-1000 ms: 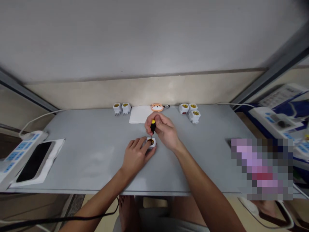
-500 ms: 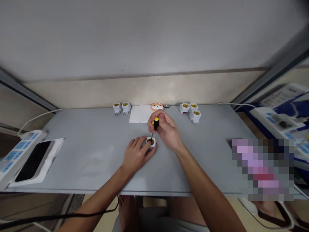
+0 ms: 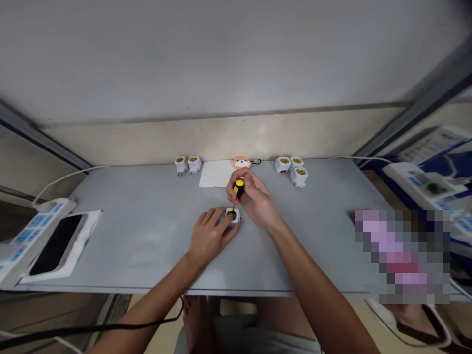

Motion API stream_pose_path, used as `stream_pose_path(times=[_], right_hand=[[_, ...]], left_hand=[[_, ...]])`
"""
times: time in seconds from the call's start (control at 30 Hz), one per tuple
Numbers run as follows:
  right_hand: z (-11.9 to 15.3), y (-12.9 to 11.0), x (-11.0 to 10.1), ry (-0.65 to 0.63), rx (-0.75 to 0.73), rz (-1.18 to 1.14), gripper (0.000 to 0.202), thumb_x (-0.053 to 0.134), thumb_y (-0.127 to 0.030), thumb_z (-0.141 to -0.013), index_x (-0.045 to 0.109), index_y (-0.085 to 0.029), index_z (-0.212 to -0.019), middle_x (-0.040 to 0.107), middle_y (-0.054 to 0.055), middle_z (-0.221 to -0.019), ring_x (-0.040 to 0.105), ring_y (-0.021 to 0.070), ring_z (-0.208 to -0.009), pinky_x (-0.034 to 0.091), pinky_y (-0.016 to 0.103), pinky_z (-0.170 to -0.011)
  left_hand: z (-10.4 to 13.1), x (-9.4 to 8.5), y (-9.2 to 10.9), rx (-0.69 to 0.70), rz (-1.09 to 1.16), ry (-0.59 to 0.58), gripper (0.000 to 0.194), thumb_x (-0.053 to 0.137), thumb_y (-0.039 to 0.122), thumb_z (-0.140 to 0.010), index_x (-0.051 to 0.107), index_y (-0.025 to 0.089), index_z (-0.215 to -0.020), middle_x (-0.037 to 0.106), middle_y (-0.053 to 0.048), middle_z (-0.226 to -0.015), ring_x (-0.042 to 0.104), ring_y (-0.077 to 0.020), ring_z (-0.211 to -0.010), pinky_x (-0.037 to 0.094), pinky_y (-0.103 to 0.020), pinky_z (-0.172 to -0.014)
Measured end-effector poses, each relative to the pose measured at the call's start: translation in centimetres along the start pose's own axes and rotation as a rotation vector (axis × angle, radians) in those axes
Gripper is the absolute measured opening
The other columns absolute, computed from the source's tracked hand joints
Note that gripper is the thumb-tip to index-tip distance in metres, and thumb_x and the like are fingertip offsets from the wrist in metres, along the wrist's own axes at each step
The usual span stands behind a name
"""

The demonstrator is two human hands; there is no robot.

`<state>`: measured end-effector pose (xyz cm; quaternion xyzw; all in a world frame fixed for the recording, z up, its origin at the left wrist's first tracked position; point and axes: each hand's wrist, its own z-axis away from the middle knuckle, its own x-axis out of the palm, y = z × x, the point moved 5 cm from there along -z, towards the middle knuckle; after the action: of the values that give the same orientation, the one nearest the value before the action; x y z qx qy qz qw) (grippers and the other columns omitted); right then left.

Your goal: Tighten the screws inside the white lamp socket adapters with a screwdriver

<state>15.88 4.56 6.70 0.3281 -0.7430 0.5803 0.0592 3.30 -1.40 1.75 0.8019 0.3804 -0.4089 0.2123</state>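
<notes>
My right hand (image 3: pixel 254 196) is closed round the black and yellow handle of a screwdriver (image 3: pixel 239 189). Its thin shaft points down into the mouth of a white lamp socket (image 3: pixel 236 217) with a brass-coloured lining. Fingers of my left hand (image 3: pixel 210 231) grip that socket against the grey table, the index finger at its opening. The screwdriver's tip is hidden inside the socket. Two white plug-in lamp sockets (image 3: pixel 187 164) stand at the back left, their prongs towards me. Several look-alikes are grouped at the back right, one lamp socket (image 3: pixel 282 164) showing a red switch.
On the grey table (image 3: pixel 147 196), a white paper sheet (image 3: pixel 214 173) lies at the back beside an orange animal-face case (image 3: pixel 242 162) with a black loop. A phone (image 3: pixel 57 245) and a power strip (image 3: pixel 35 236) lie at left. A pixelated patch covers the right corner.
The screwdriver handle has turned slightly in my right hand, showing more yellow. Both hands stay at the socket. The whole view has shifted a little.
</notes>
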Motion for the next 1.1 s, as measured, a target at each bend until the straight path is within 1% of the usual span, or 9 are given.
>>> stream_pose_path(times=[0.1, 0.2, 0.3, 0.47, 0.6, 0.67, 0.77, 0.93, 1.1], right_hand=[[-0.1, 0.2, 0.4, 0.003, -0.032, 0.004, 0.025, 0.061, -0.051, -0.102, 0.05, -0.028, -0.104, 0.05, -0.005, -0.075, 0.043, 0.0131, -0.065, 0.034, 0.028, -0.063], [-0.3, 0.1, 0.1, 0.021, -0.092, 0.046, 0.028, 0.072, -0.042, -0.096, 0.048, -0.028, -0.099, 0.056, -0.005, -0.082, 0.05, 0.0119, -0.069, 0.038, 0.027, -0.065], [-0.5, -0.1, -0.4, 0.023, -0.112, 0.105, 0.022, 0.063, -0.045, -0.101, 0.058, -0.024, -0.1, 0.06, 0.0, -0.088, 0.057, 0.0136, -0.076, 0.043, 0.03, -0.071], [-0.4, -0.1, -0.5, 0.047, -0.072, 0.044, 0.036, 0.053, -0.057, -0.103, 0.059, -0.022, -0.094, 0.052, -0.001, -0.075, 0.047, 0.0145, -0.066, 0.037, 0.031, -0.064], [-0.4, 0.1, 0.0, 0.055, -0.066, -0.012, 0.033, 0.068, -0.054, -0.095, 0.049, -0.027, -0.096, 0.045, -0.006, -0.071, 0.039, 0.0126, -0.059, 0.03, 0.029, -0.059], [-0.3, -0.1, 0.0, 0.051, -0.085, 0.004, 0.034, 0.074, -0.048, -0.092, 0.048, -0.027, -0.094, 0.05, -0.006, -0.074, 0.044, 0.0122, -0.062, 0.033, 0.028, -0.061], [-0.3, -0.5, -0.1, 0.006, -0.083, 0.078, 0.028, 0.068, -0.05, -0.096, 0.057, -0.024, -0.093, 0.059, 0.0, -0.083, 0.055, 0.0158, -0.075, 0.041, 0.031, -0.069], [-0.1, 0.0, 0.1, 0.018, -0.024, 0.031, 0.038, 0.052, -0.057, -0.103, 0.06, -0.022, -0.091, 0.052, 0.0, -0.075, 0.045, 0.0144, -0.065, 0.036, 0.031, -0.064], [-0.2, 0.4, 0.1, 0.084, -0.095, 0.06, 0.032, 0.068, -0.054, -0.096, 0.052, -0.027, -0.1, 0.052, -0.004, -0.077, 0.045, 0.0122, -0.064, 0.036, 0.028, -0.063]], left_hand=[[0.1, 0.1, -0.1, -0.017, 0.009, -0.007, 0.016, 0.065, 0.034, -0.102, 0.068, 0.019, -0.107, 0.075, -0.008, -0.106, 0.068, -0.0245, -0.089, 0.049, -0.037, -0.077], [0.0, 0.1, -0.1, -0.022, 0.021, -0.003, 0.015, 0.066, 0.034, -0.102, 0.069, 0.02, -0.105, 0.076, -0.007, -0.105, 0.068, -0.0237, -0.087, 0.048, -0.037, -0.076], [-0.1, -0.1, 0.0, -0.024, 0.017, 0.011, 0.014, 0.066, 0.033, -0.102, 0.07, 0.02, -0.105, 0.076, -0.007, -0.107, 0.068, -0.0232, -0.088, 0.048, -0.037, -0.076], [0.0, -0.1, -0.1, -0.034, -0.001, 0.016, 0.014, 0.067, 0.034, -0.101, 0.072, 0.021, -0.106, 0.077, -0.007, -0.105, 0.069, -0.022, -0.088, 0.048, -0.036, -0.076], [0.0, -0.1, -0.1, -0.028, -0.009, 0.019, 0.014, 0.068, 0.034, -0.101, 0.071, 0.021, -0.104, 0.077, -0.007, -0.105, 0.069, -0.0224, -0.088, 0.048, -0.036, -0.075], [0.0, -0.1, -0.1, -0.029, -0.01, 0.006, 0.014, 0.068, 0.034, -0.101, 0.071, 0.021, -0.104, 0.077, -0.008, -0.105, 0.069, -0.0224, -0.088, 0.048, -0.036, -0.075], [-0.1, 0.0, -0.1, -0.035, -0.012, -0.013, 0.014, 0.067, 0.033, -0.101, 0.071, 0.021, -0.104, 0.077, -0.008, -0.106, 0.069, -0.0222, -0.089, 0.048, -0.036, -0.076], [-0.2, -0.1, 0.0, -0.024, -0.007, 0.004, 0.014, 0.067, 0.033, -0.101, 0.071, 0.02, -0.105, 0.077, -0.007, -0.104, 0.068, -0.0222, -0.086, 0.047, -0.037, -0.075], [-0.2, 0.0, 0.0, -0.026, -0.01, 0.005, 0.014, 0.068, 0.032, -0.1, 0.071, 0.02, -0.106, 0.076, -0.007, -0.104, 0.068, -0.023, -0.087, 0.046, -0.037, -0.075]])
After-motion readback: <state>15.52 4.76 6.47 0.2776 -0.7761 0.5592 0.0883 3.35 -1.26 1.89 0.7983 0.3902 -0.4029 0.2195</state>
